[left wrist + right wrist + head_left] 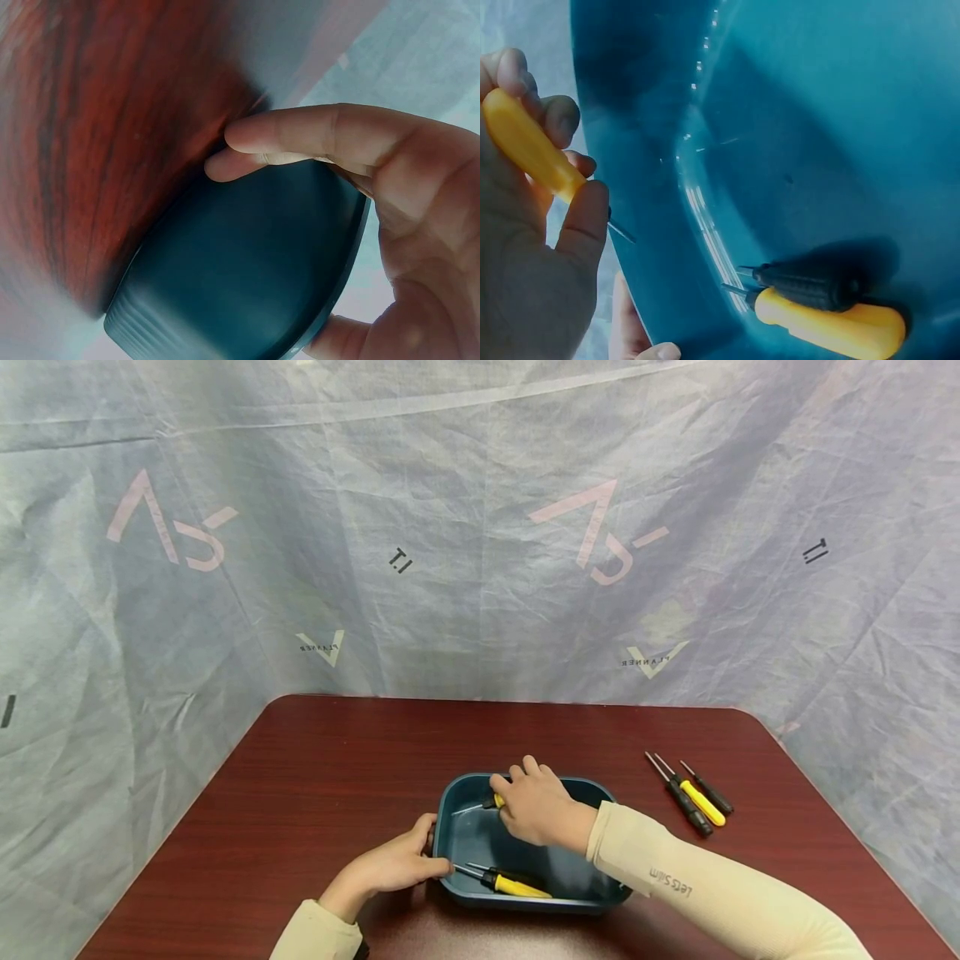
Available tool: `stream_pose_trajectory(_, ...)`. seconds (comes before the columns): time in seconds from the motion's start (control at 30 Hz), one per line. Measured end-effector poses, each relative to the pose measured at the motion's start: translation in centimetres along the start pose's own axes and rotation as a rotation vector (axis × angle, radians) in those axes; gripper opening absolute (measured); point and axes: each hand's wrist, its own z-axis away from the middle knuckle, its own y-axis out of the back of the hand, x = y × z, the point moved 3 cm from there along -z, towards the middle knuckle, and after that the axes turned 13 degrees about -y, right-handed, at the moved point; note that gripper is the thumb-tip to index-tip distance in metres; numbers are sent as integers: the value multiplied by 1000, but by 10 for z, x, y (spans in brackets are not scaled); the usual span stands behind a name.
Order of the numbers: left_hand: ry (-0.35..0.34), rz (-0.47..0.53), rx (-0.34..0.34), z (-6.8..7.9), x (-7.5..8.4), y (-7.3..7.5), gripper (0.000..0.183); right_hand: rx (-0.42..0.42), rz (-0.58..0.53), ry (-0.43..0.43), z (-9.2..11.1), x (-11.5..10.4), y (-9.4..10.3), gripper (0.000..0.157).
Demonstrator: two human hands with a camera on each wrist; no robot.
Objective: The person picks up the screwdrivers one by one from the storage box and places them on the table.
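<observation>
My left hand (393, 864) grips the left end of a dark teal plastic bin (540, 905). In the left wrist view, its fingers lie along the outer wall (240, 247), with the thumb at the rim. Over the bin's far left part, my right hand (540, 806) holds a yellow-handled screwdriver (532, 146). Its thin metal shaft slants down beside the bin wall in the right wrist view. Inside the bin, near the front wall, lie another yellow screwdriver (840, 330) and a black screwdriver (810, 283), side by side and touching.
On the reddish-brown table (315, 785), right of the bin, lie a large black screwdriver (692, 810), a yellow screwdriver (703, 803) and a smaller black screwdriver (714, 793). A grey printed cloth (480, 527) hangs behind the table and along its sides.
</observation>
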Motion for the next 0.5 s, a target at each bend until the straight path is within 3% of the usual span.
stream_pose_trajectory(0.5,21,-5,2,0,-1,0,64,70,-13,-17,4,11,13,16)
